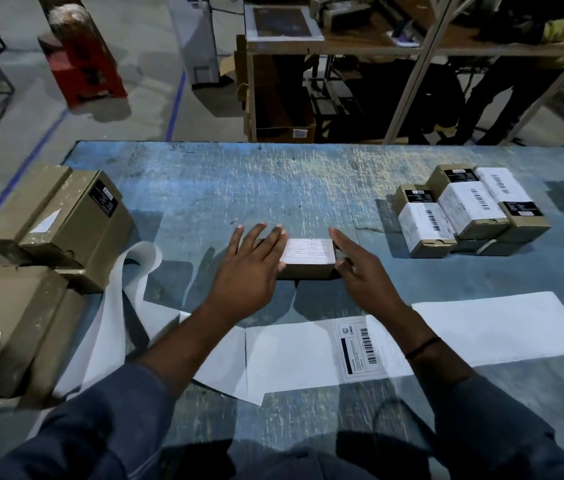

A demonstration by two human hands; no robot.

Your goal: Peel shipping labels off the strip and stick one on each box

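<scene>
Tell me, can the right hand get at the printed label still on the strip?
Probably yes. The printed label lies on the strip close behind the right hand, which is open beside the small cardboard box and would only need to draw back. No object rests on the label.

We record: table (308,174), blue painted top, scratched and worn rough; boxes (76,216), brown matt cardboard; labels (471,204), white matt paper; strip (291,355), smooth white backing paper, faint sheen; sleeves (100,427), dark blue cloth.
</scene>
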